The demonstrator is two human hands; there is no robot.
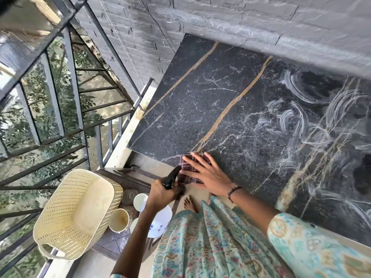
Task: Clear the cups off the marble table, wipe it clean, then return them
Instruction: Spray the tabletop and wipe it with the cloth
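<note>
Black marble surface [200, 101] w/ white veins and 2 gold streaks, set against a grey brick wall [241, 19]. Its right part shows pale smeared wipe marks [301, 121]; left part is dull and dry-looking. Metal railing [60, 87] on the left, trees beyond.

R hand [204, 173] lies flat, fingers straight and spread, pressing 1 dark checked cloth [187, 169] on the surface at its near edge. L hand [160, 192] has fingers clenched round 1 black spray trigger [170, 177], bottle hidden under the hand, just beside the cloth.

No cups on the surface. Down low left, on a dark wooden stand [130, 179]: 2 cups [120, 219] seen plainly, open ends up, plus 1 white plate w/ blue print [158, 223]. 1 cream perforated basket [76, 213] next to them, tilted.
</note>
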